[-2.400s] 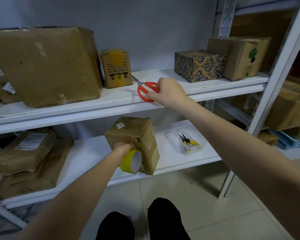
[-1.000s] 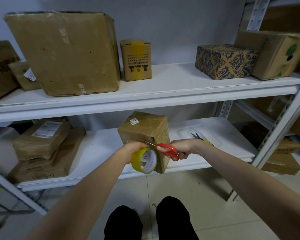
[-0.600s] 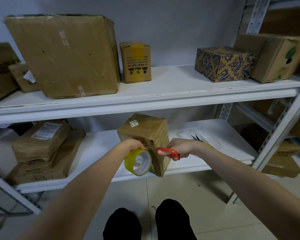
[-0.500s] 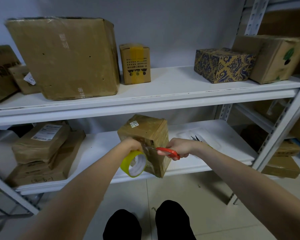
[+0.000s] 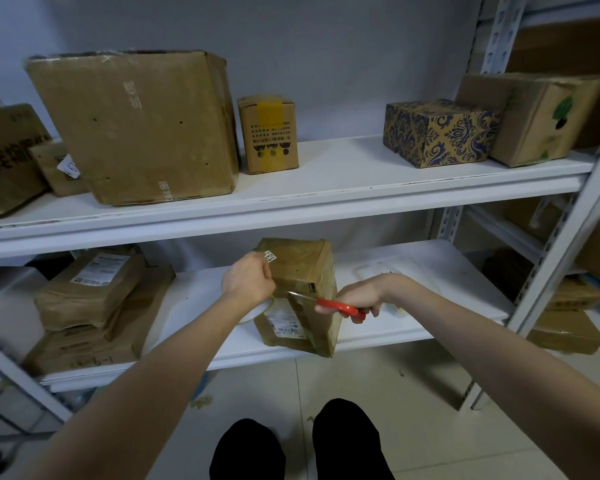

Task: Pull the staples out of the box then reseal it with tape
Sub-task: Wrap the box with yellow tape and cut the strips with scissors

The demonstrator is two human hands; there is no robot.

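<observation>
Centre frame: right hand (image 5: 361,295) fingers curled round red scissors (image 5: 342,308), blades against box (image 5: 300,268) front face. Left hand (image 5: 248,285) fingers curled on yellow tape roll (image 5: 257,312), mostly hidden, touching box. Box stands on lower shelf (image 5: 201,299).

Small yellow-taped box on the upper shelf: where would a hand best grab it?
Probably across its narrow top, from the front right: the small box stands upright, the large box crowds its left, open shelf lies on its right.
</observation>
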